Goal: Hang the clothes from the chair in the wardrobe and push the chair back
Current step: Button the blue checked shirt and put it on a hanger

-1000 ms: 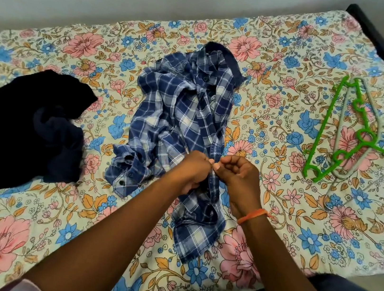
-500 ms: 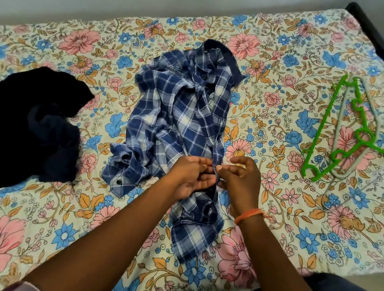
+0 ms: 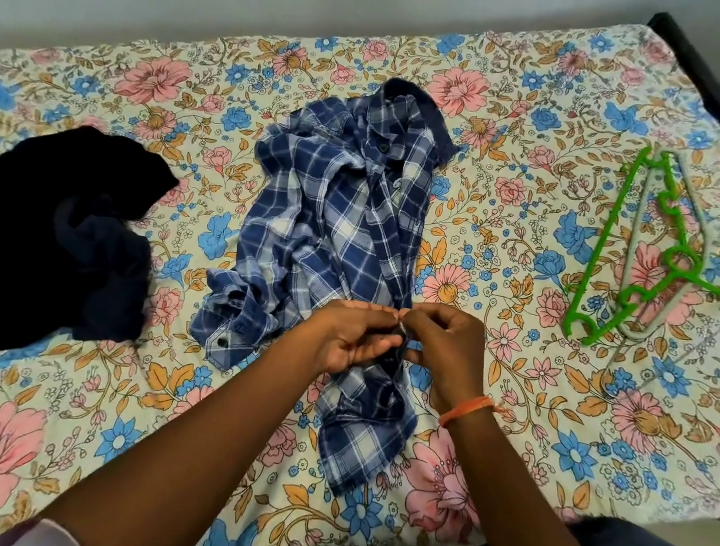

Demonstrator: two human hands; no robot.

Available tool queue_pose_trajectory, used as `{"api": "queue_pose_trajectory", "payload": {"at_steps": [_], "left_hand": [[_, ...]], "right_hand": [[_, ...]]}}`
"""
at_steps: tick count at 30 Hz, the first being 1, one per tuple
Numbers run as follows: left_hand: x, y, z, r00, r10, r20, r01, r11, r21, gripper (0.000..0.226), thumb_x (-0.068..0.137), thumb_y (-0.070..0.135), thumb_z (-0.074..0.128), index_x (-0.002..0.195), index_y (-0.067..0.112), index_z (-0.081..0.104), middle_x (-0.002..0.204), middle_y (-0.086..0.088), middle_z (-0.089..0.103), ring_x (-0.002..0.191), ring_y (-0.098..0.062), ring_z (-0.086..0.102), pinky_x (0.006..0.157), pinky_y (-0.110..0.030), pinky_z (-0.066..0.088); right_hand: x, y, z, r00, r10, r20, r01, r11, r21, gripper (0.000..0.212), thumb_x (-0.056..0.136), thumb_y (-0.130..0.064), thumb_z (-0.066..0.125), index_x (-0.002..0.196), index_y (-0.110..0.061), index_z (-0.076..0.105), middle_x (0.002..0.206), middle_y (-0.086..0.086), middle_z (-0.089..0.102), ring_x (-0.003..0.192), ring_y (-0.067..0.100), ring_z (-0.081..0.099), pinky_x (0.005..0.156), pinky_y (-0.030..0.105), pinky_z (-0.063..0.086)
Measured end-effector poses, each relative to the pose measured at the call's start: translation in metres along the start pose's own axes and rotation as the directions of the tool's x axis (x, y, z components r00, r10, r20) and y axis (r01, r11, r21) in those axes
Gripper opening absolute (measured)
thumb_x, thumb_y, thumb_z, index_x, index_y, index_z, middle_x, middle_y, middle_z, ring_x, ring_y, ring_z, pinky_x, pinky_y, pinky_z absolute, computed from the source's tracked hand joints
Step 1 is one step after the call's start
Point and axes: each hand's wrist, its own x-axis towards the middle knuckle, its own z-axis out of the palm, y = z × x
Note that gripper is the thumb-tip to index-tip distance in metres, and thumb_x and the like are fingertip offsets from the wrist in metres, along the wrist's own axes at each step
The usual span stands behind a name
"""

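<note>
Both fists have loosened since a second ago: left hand and right hand now pinch the plaid shirt placket on the bed, likely buttoning. Green hanger lies untouched, well apart.

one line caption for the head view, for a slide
Both hands, left and right, pinch a blue plaid shirt on a floral bed; hangers beside it.

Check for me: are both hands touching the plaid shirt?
Touching. The head view shows the left hand and right hand pinching the plaid shirt front edge between them.
</note>
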Motion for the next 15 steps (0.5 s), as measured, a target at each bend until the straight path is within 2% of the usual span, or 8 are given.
{"api": "queue_pose_trajectory", "payload": {"at_steps": [2, 3, 6, 8, 11, 15], "left_hand": [[-0.001, -0.002, 0.004, 0.995, 0.084, -0.049, -0.081, 0.994, 0.067, 0.013, 0.091, 0.004, 0.066, 0.102, -0.003, 0.065, 0.072, -0.017, 0.072, 0.054, -0.015, 0.069, 0.042, -0.019, 0.054], [-0.001, -0.004, 0.006, 0.988, 0.139, -0.064, -0.132, 0.986, 0.102, 0.014, 0.09, 0.005, 0.067, 0.102, -0.002, 0.065, 0.075, -0.016, 0.073, 0.056, -0.016, 0.07, 0.044, -0.02, 0.055], [-0.004, -0.007, 0.013, 0.93, 0.357, -0.087, -0.319, 0.902, 0.291, 0.005, 0.091, 0.009, 0.068, 0.09, 0.004, 0.067, 0.077, -0.015, 0.072, 0.06, -0.019, 0.07, 0.05, -0.027, 0.058], [-0.006, -0.007, 0.016, 0.871, 0.487, -0.066, -0.422, 0.811, 0.405, 0.008, 0.092, 0.01, 0.066, 0.089, 0.003, 0.069, 0.074, -0.015, 0.072, 0.06, -0.02, 0.07, 0.055, -0.032, 0.06], [-0.006, -0.004, 0.018, 0.819, 0.57, -0.058, -0.484, 0.743, 0.462, 0.01, 0.096, 0.01, 0.061, 0.091, 0.003, 0.068, 0.073, -0.015, 0.071, 0.057, -0.018, 0.067, 0.056, -0.032, 0.059], [-0.008, -0.004, 0.018, 0.821, 0.568, -0.052, -0.487, 0.746, 0.455, 0.012, 0.099, 0.008, 0.056, 0.092, 0.005, 0.066, 0.076, -0.012, 0.069, 0.058, -0.016, 0.067, 0.053, -0.028, 0.056]], "right_hand": [[0.001, 0.002, 0.001, 0.997, -0.071, -0.033, 0.067, 0.993, -0.1, 0.006, 0.079, -0.012, 0.071, 0.073, -0.01, 0.071, 0.074, 0.013, 0.07, 0.074, 0.033, 0.069, 0.06, 0.045, 0.061], [0.002, 0.003, 0.001, 0.989, -0.135, -0.053, 0.123, 0.975, -0.183, 0.009, 0.08, -0.013, 0.069, 0.072, -0.009, 0.068, 0.07, 0.009, 0.068, 0.07, 0.03, 0.066, 0.06, 0.043, 0.059], [0.003, 0.005, 0.001, 0.94, -0.334, -0.066, 0.268, 0.846, -0.461, 0.019, 0.087, -0.012, 0.056, 0.069, -0.008, 0.051, 0.068, 0.005, 0.052, 0.063, 0.021, 0.046, 0.055, 0.032, 0.035], [0.0, 0.003, 0.002, 0.911, -0.411, -0.016, 0.334, 0.763, -0.553, 0.022, 0.091, -0.014, 0.05, 0.071, -0.013, 0.04, 0.072, 0.002, 0.043, 0.064, 0.018, 0.035, 0.053, 0.03, 0.025], [-0.002, 0.009, 0.005, 0.882, -0.469, 0.041, 0.395, 0.69, -0.607, 0.017, 0.097, -0.018, 0.047, 0.08, -0.016, 0.044, 0.084, 0.003, 0.048, 0.069, 0.016, 0.038, 0.059, 0.032, 0.027], [0.0, 0.012, 0.007, 0.879, -0.476, -0.024, 0.398, 0.761, -0.513, 0.01, 0.098, -0.015, 0.054, 0.093, -0.01, 0.061, 0.09, 0.003, 0.059, 0.079, 0.016, 0.051, 0.066, 0.026, 0.035]]}}
